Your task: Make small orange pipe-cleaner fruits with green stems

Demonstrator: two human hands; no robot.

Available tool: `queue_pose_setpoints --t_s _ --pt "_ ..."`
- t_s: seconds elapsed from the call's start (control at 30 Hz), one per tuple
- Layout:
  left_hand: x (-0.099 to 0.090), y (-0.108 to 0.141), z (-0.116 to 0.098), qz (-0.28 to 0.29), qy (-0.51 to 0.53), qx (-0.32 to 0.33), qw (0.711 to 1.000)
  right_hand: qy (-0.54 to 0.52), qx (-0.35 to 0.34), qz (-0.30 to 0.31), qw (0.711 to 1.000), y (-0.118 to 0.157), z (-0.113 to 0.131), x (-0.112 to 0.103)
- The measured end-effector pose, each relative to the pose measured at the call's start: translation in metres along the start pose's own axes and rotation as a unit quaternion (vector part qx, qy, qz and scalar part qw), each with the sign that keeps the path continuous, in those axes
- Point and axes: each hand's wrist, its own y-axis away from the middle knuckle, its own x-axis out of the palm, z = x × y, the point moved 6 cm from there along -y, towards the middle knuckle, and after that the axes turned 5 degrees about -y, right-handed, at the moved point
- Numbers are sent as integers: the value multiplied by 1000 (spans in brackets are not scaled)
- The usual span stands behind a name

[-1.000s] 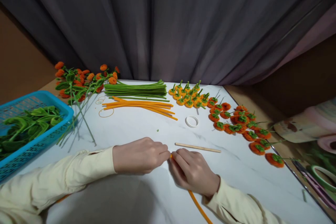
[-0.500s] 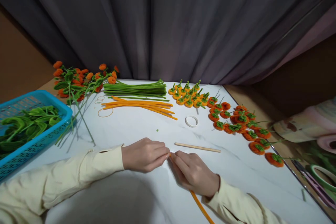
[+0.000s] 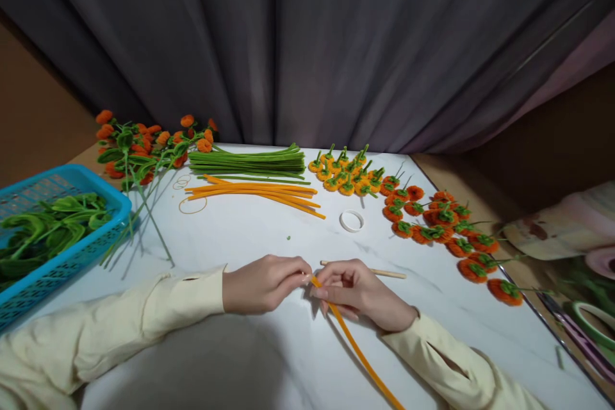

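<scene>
A long orange pipe cleaner (image 3: pixel 362 359) runs from between my hands down past the bottom edge of the view. My left hand (image 3: pixel 269 282) pinches its upper end, the fingertips pressed together. Close beside it, my right hand (image 3: pixel 362 295) holds the same strip between thumb and fingers, just below that end. Behind my right hand a thin wooden stick (image 3: pixel 389 273) lies on the table, partly hidden by the fingers. Farther back are a bunch of orange pipe cleaners (image 3: pixel 254 190) and a thicker bundle of green pipe cleaners (image 3: pixel 247 162).
A blue basket (image 3: pixel 125 205) with green leaves stands at left, near orange flowers (image 3: pixel 144 141) on stems. Yellow flower heads (image 3: pixel 346 173) and orange flower heads (image 3: pixel 435 218) spread to the right. A white tape ring (image 3: pixel 352 221) lies mid-table. Scissors (image 3: pixel 571 333) and green tape (image 3: pixel 598 320) are at far right.
My right hand has rolled over, palm side now showing, and lifted slightly, uncovering more of the orange pipe cleaner. My left hand stays nearly in place, still pinching the end.
</scene>
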Motion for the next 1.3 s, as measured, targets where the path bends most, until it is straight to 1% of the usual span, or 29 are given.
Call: queue_pose_setpoints --t_s 0.03,0.07,0.1,0.13,0.2,0.27,0.3,0.37,0.43,0.5,0.53,0.57,0.6,0.63,0.67,0.7,0.73,0.8,0.83,0.87,0.9,0.93,1.0,1.1,1.2,1.3 --pt "2 -1 5 27 85 -72 993 12 -9 -13 1000 0 0 -1" --pt "6 -2 9 58 174 -139 973 32 -22 -30 999 0 -1 -1" --pt "11 -1 12 96 258 -188 943 59 -37 -48 996 0 -1 -1" --pt "15 0 12 128 329 -221 909 92 -52 -65 992 0 -1 -1" --pt "20 1 11 183 427 -245 851 144 -71 -89 983 1 -1 0" --pt "21 3 9 219 483 -242 812 149 -67 -86 983 2 -1 2" --pt "21 4 7 234 505 -241 795 132 -59 -70 987 3 0 3" --pt "17 5 4 252 540 -241 766 76 -42 -14 996 4 4 6" --pt "12 6 -2 258 552 -243 755 21 -17 59 998 7 9 10" --pt "6 6 -8 264 545 -240 758 -4 25 127 992 12 15 15" --pt "3 7 -12 270 540 -238 761 5 42 148 988 14 18 16" --pt "1 7 -15 273 531 -234 767 34 46 154 986 16 24 16" --pt "-2 7 -18 273 520 -228 777 83 33 145 985 17 31 15" --pt "-3 7 -20 269 504 -219 791 149 2 124 981 19 41 13" --pt "-5 6 -21 261 482 -207 810 221 -33 103 969 20 51 13" --pt "-7 5 -22 246 453 -194 834 294 -69 88 949 23 60 15" --pt "-9 3 -21 224 419 -181 861 366 -115 71 921 26 68 17" --pt "-14 -1 -21 171 350 -150 909 480 -199 41 853 33 80 23" --pt "-16 -2 -21 146 314 -132 929 521 -230 26 821 35 81 25" --pt "-18 -3 -23 121 275 -112 947 552 -248 14 796 37 81 26" --pt "-19 -4 -24 99 236 -91 962 573 -256 4 778 38 79 27" --pt "-21 -5 -27 81 196 -70 975 587 -259 -5 767 38 76 27" --pt "-22 -5 -31 54 118 -33 991 595 -256 -14 761 37 73 25" --pt "-20 -4 -35 46 46 10 998 576 -239 -5 782 34 70 23" --pt "-15 -3 -32 46 28 24 998 554 -207 9 806 30 69 21" --pt "-9 -2 -25 39 37 17 998 542 -186 16 819 27 68 19"
